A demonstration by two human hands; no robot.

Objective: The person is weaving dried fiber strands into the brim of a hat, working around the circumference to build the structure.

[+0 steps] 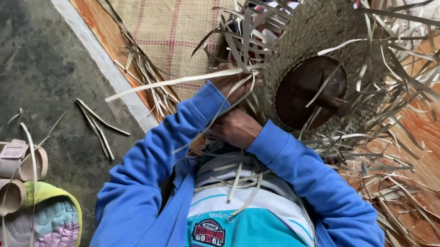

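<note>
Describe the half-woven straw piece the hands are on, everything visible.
The woven straw piece is pale tan, tightly plaited from flat strips into a domed, hat-like shape over a dark brown rounded form. Its edge is unfinished: loose strips fan out all round. It is held tilted above the lap and orange floor. The left hand and right hand grip strips at its near edge.

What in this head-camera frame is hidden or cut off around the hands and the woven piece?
- Left hand: fingers buried among loose strips, grip unclear.
- Right hand: only its back shows; fingertips hidden under the half-woven hat.
- Hat: upper part cut off by the top edge.
- Dark form inside the hat: partly masked by strips.
- Sandals: cut by the left edge.
</note>
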